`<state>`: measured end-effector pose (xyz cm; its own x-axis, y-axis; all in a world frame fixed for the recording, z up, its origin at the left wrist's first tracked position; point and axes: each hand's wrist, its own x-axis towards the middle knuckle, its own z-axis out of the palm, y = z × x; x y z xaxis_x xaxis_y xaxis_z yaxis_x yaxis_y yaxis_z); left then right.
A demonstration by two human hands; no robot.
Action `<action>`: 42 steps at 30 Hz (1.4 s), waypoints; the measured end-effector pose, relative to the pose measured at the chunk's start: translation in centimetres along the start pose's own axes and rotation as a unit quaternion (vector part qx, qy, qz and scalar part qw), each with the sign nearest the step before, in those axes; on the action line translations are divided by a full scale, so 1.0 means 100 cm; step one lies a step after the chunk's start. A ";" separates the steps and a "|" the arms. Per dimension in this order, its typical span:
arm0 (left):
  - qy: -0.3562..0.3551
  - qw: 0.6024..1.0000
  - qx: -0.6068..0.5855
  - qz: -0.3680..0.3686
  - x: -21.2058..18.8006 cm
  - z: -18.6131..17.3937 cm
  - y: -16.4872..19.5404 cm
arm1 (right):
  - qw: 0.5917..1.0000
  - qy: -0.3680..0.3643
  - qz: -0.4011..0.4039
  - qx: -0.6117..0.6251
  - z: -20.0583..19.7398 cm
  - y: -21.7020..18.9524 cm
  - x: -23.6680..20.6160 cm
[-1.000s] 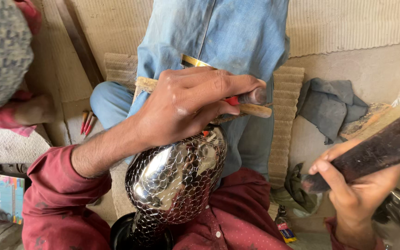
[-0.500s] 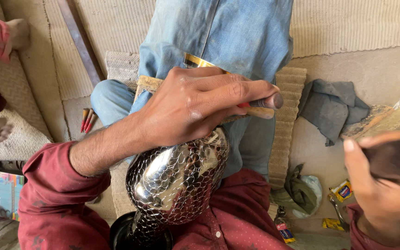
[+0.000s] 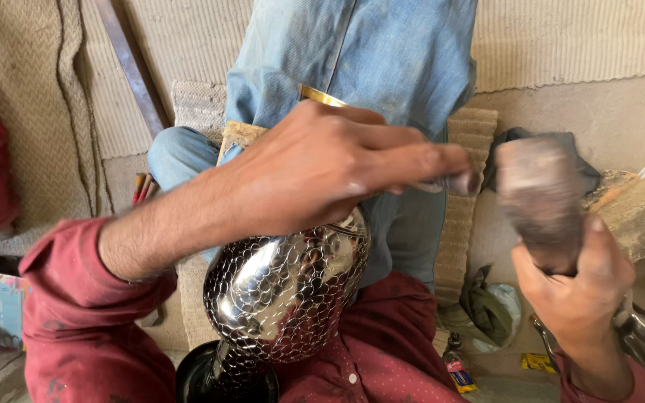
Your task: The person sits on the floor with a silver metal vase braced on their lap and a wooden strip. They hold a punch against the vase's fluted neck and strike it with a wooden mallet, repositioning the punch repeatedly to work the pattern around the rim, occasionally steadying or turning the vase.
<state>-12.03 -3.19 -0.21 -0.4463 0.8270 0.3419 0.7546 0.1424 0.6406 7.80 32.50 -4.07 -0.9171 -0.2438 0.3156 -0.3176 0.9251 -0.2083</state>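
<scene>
My left hand (image 3: pixel 322 168) rests over the top of a shiny hammered metal vase (image 3: pixel 285 287), gripping it near its upper end. The vase lies tilted in my lap, its dark base (image 3: pixel 225 377) at the bottom of the view. My right hand (image 3: pixel 572 287) grips the handle of a dark hammer (image 3: pixel 535 190), whose blurred head hangs level with my left fingertips, just to their right. A wooden bar (image 3: pixel 240 134) and a brass rim (image 3: pixel 319 95) show behind my left hand.
A person in blue jeans (image 3: pixel 360 67) sits right in front of me. A grey cloth (image 3: pixel 546 149) lies at the right, by a wooden block (image 3: pixel 643 209). Red-handled tools (image 3: pixel 141 186) lie at the left, and small packets (image 3: pixel 460 369) on the floor.
My right hand has swung the hammer from the far right edge in toward my left hand and the vase. My left hand has stayed on the vase.
</scene>
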 end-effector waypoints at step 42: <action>0.064 0.993 -0.091 -0.034 -0.029 0.135 -0.043 | 0.948 -0.007 0.185 0.260 0.083 0.043 -0.049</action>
<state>-7.52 1.15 -13.20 -0.5594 0.7418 0.3700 0.6256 0.0849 0.7755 8.95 35.28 -14.24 -0.9909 0.0624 0.1195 -0.0454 0.6805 -0.7314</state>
